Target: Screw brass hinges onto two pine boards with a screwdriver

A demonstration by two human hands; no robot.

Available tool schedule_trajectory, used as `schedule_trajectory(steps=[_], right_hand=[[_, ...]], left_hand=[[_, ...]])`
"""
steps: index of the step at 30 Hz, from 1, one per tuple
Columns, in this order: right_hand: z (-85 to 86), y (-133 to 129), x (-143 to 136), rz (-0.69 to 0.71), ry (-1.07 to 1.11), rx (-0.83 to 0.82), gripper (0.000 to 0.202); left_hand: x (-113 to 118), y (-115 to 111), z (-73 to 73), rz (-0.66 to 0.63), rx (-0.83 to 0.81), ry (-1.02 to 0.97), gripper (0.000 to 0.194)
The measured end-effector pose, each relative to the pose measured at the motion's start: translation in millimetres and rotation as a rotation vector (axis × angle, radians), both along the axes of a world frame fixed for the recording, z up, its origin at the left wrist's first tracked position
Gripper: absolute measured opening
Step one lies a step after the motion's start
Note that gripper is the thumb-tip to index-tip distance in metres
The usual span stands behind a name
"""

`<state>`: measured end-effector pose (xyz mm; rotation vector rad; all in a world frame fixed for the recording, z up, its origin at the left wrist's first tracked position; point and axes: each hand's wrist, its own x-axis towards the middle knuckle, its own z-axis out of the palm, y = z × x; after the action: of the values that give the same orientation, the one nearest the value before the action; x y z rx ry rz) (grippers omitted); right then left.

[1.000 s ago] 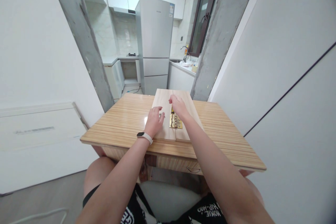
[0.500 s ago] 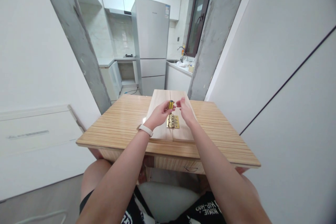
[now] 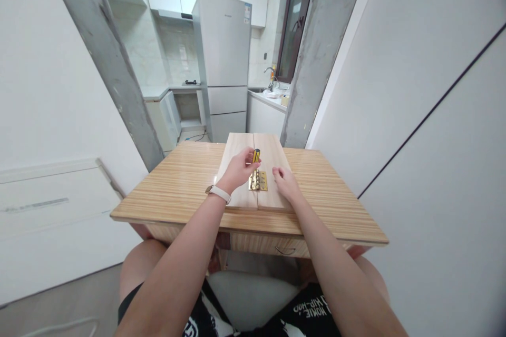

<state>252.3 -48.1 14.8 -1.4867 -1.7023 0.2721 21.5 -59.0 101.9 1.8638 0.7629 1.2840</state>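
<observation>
My left hand (image 3: 240, 167) is closed around a screwdriver (image 3: 256, 156) with a yellow and black handle. The screwdriver stands roughly upright over a brass hinge (image 3: 258, 181), its shaft mostly hidden by my fingers. Spanning the seam between two pale wooden boards (image 3: 272, 148), the hinge lies flat with holes showing in its right leaf. My right hand (image 3: 285, 183) rests over the right board, just right of the hinge, with its fingers curled together. Whatever it may hold is too small to make out.
Under the boards is a wood-grain table (image 3: 332, 195) with a drawer (image 3: 272, 245) at its front. A grey refrigerator (image 3: 223, 47) and a sink counter (image 3: 266, 108) stand beyond it. White panels rise at both sides.
My right hand has moved away from the screwdriver, down toward me, and its fingers have curled in. My left hand keeps the screwdriver over the hinge. The view has shifted slightly.
</observation>
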Motion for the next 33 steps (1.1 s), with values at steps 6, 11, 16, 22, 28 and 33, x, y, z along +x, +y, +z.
schedule_trajectory(steps=[6,11,16,22,28,33], right_hand=[[-1.9,0,1,-0.003,-0.047,0.011,0.049],[-3.4,0,2,-0.002,-0.049,0.01,0.05],[-3.5,1,2,0.0,-0.04,0.01,0.051],[-2.9,0,2,-0.014,-0.031,-0.016,0.051],[-0.8,0,1,-0.031,-0.037,-0.019,0.051],[-1.4,0,2,-0.011,-0.028,-0.035,0.052]], left_hand=[[-1,-1,9.3,-0.085,0.034,0.077,0.047],[-3,4,13.8,-0.138,0.044,0.0,0.033],[-2,6,12.6,-0.134,-0.018,-0.088,0.028],[3,2,9.9,0.045,-0.015,-0.117,0.03],[2,-2,11.3,0.041,0.055,-0.011,0.032],[-5,0,17.5,-0.149,0.048,0.011,0.032]])
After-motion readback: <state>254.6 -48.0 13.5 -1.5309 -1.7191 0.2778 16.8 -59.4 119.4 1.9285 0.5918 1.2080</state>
